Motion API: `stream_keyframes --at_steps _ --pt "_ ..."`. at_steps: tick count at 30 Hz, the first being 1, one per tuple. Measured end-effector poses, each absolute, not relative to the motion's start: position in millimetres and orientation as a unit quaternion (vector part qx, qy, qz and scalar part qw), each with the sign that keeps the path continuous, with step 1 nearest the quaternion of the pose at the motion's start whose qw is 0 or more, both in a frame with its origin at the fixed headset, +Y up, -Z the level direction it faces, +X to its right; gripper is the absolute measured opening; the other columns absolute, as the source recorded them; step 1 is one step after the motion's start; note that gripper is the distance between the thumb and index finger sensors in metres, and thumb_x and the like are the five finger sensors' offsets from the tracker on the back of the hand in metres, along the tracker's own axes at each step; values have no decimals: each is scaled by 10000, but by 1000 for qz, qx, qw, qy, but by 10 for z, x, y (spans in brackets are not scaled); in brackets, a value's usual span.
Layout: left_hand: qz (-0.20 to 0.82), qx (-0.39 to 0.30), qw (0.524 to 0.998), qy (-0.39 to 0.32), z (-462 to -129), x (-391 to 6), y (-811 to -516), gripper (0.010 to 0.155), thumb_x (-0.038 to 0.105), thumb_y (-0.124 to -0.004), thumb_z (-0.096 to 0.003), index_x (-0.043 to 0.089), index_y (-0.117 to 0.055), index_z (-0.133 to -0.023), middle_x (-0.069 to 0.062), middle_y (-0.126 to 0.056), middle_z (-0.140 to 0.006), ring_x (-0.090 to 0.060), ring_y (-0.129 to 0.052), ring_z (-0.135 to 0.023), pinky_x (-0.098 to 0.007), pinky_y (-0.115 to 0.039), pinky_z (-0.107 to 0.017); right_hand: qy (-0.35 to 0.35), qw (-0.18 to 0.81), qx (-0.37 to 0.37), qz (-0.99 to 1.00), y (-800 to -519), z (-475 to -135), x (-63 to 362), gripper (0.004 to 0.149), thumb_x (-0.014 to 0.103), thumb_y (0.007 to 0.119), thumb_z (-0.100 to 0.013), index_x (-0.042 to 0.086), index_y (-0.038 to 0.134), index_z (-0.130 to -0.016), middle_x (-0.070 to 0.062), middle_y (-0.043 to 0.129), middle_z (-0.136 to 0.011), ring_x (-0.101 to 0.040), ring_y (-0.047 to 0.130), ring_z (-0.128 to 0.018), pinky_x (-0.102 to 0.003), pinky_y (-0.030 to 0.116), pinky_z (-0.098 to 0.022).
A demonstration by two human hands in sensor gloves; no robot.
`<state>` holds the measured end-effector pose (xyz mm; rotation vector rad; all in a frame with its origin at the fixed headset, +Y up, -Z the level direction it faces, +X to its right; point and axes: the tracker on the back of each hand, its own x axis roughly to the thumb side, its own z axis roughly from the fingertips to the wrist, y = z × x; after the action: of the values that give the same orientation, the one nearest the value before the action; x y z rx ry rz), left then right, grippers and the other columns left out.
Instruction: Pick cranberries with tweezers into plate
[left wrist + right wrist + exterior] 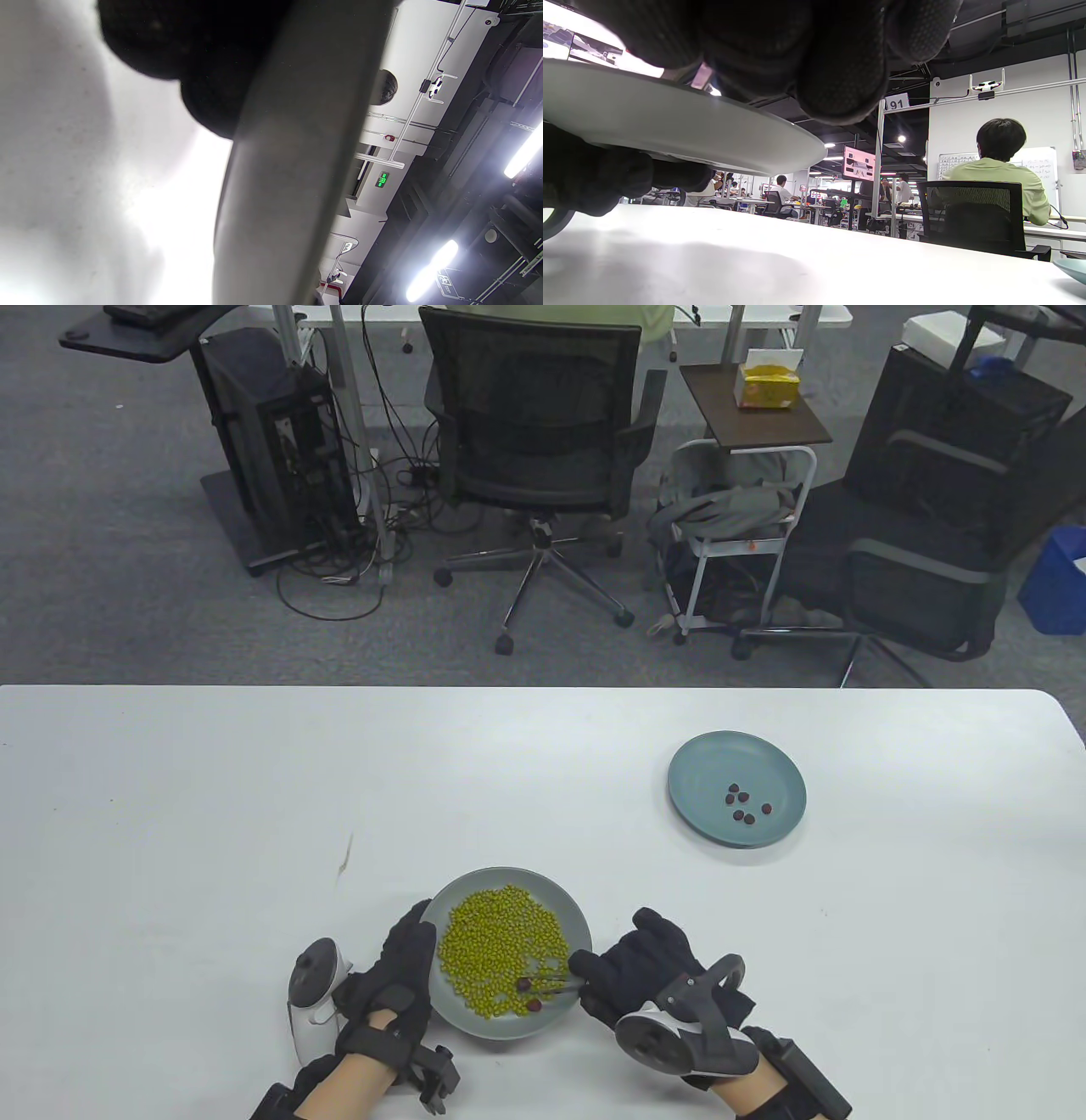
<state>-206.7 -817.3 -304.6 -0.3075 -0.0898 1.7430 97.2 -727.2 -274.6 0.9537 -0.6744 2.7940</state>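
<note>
Two dark red cranberries (526, 984) lie among a heap of small yellow-green beans (501, 948) in the near grey round plate (560, 899), toward its near right side. The thin metal tweezers (550, 982) reach in from the right with their tips at the upper berry; whether they have already closed on it is too small to tell. The right hand (632, 971) in its black glove pinches the tweezers just beside the plate's right rim, low to the table, probably to steady the tips. The left hand (399, 976) rests curled against the plate's left rim, likely to stop it sliding. Well apart, far right on the white table (254, 780), the blue-green round plate (704, 755) holds six picked cranberries (747, 804).
</note>
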Motion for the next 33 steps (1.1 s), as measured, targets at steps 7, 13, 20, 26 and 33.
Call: stream_keyframes --at_steps 7,13,20,26,33 --pt "761 -142 632 -31 -3039 -2051 -8191 621 488 -590 -532 200 -352 -1028 -70 -670 -931 -262 -1034 -430 -348 -890 -258 -229 69 309 920 -7227 -2738 1022 472 540 696 -357 350 785 -780 191 861 -522 -100 886 -588 -462 539 -717" --pt "762 -136 632 -37 -3038 -2059 -8161 623 491 -588 -533 200 -348 -1029 -69 -666 -933 -262 -1032 -433 -346 -889 -261 -249 86 287 921 -7124 -2735 1169 474 539 695 -358 344 785 -781 196 864 -520 -93 898 -579 -468 553 -711" --pt "765 -136 629 -42 -3041 -2059 -8152 623 491 -587 -533 204 -343 -1029 -68 -661 -936 -263 -1029 -443 -350 -887 -272 -251 109 238 932 -7063 -2866 1450 473 539 696 -359 345 785 -781 196 863 -520 -93 897 -578 -467 552 -711" --pt "757 -135 638 -39 -3039 -2059 -8139 629 484 -576 -536 200 -308 -1029 -72 -629 -948 -265 -1018 -471 -355 -883 -294 -234 101 153 955 -7164 -3176 1868 472 539 703 -356 338 797 -773 200 873 -509 -85 913 -561 -469 568 -706" --pt "771 -140 620 -46 -3025 -2037 -8109 629 489 -579 -535 204 -316 -1030 -67 -634 -948 -261 -1020 -468 -351 -884 -292 -173 121 5 977 -7383 -3616 2438 470 535 710 -359 331 806 -771 195 876 -505 -93 913 -556 -468 568 -703"
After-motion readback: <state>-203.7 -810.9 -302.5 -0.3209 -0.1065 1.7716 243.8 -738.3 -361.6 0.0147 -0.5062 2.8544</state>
